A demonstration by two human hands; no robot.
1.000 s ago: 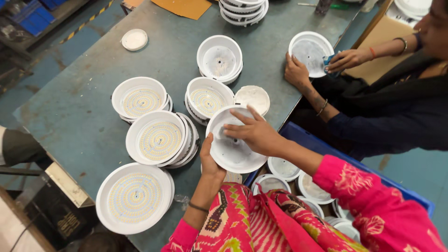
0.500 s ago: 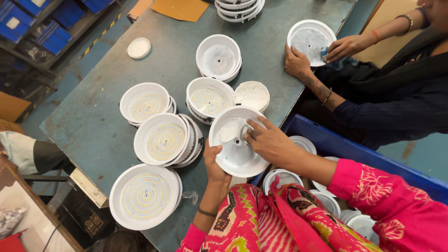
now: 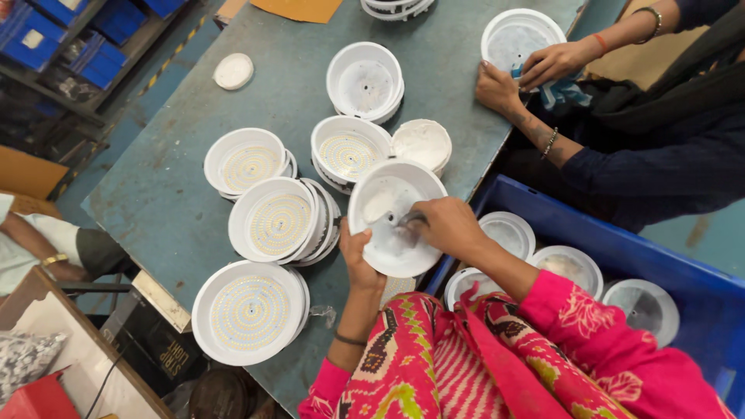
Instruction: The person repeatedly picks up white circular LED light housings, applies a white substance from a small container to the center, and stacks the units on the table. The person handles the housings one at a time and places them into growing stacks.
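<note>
Gripping white round housing point(image 3: 392, 217) from below with left hand point(image 3: 355, 252), fingers curled. Pinching small tool point(image 3: 409, 220) with right hand point(image 3: 446, 226); pressing steadily inside, above the bench point(image 3: 167, 202).

Housing point(image 3: 392, 213) in left hand point(image 3: 358, 256): white plastic, smooth, slight sheen. Right hand point(image 3: 446, 225) presses grey cloth point(image 3: 407, 221), soft, matt, inside it. Table point(image 3: 167, 194): painted metal, blue-grey, scuffed, matt. Discs point(image 3: 250, 310) at near edge: white glossy rims, dotted yellow faces. Crate point(image 3: 597, 233) at right edge: blue plastic, smooth. Sleeve point(image 3: 621, 341): pink printed cloth.
</note>
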